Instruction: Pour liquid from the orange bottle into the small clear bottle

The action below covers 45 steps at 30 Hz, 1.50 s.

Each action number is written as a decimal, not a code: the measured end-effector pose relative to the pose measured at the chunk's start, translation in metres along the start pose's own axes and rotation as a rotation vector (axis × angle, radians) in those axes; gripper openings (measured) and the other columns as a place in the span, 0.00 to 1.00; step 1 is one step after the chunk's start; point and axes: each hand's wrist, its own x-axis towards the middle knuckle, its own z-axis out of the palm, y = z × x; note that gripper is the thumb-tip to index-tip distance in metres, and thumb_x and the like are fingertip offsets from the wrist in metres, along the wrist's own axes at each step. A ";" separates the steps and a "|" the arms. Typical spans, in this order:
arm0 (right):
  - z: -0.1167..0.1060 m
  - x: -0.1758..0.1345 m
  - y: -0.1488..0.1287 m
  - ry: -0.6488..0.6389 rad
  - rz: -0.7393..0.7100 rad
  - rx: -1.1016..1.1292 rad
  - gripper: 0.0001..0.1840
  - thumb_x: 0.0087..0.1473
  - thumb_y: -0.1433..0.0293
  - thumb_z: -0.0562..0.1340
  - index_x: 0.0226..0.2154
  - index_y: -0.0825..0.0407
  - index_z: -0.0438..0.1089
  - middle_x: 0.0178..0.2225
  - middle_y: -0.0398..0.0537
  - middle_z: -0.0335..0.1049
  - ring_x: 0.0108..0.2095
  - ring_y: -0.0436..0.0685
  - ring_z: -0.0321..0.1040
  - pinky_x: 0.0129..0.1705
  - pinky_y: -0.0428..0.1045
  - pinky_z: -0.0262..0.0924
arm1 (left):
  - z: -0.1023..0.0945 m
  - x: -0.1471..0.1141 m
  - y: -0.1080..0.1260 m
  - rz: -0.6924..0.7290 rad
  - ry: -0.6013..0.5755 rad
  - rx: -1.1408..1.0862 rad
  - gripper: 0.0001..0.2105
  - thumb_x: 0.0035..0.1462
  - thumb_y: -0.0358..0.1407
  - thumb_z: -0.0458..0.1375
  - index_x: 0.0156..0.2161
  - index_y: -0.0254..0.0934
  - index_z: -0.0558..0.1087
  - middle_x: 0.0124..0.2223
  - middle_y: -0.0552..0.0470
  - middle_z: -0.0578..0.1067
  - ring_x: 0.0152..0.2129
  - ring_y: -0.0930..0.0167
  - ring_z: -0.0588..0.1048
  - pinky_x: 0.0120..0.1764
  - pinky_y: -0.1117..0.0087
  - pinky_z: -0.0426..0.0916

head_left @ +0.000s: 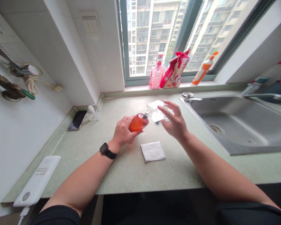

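My left hand (124, 132), with a dark watch on its wrist, is closed around a bottle of orange liquid (138, 123). The bottle tilts to the right, its dark neck pointing at a clear square container (154, 109). Fingers of my right hand (175, 120) curve around the right side of that container, thumb low and fingertips on its upper part. Bottle neck and container meet or nearly meet; I cannot tell whether they touch. A small dark thing (157, 122) shows below the container. On the counter in front lies a folded white tissue (153, 151).
A phone (78, 120) and a clear box-like thing with a white pump top (93, 112) lie at the left. Nearer is a white power bank (38, 179). A steel sink (243, 125) borders the right. A pink pump bottle (156, 75), red bag (175, 72) and orange-white bottle (202, 72) line the sill.
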 end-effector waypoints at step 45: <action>-0.003 0.002 -0.013 -0.043 0.040 0.014 0.48 0.59 0.68 0.72 0.75 0.30 0.54 0.73 0.55 0.55 0.64 0.74 0.67 0.59 0.71 0.75 | -0.002 0.001 0.002 -0.013 -0.021 -0.007 0.37 0.61 0.59 0.68 0.68 0.41 0.69 0.54 0.41 0.78 0.50 0.56 0.78 0.54 0.54 0.73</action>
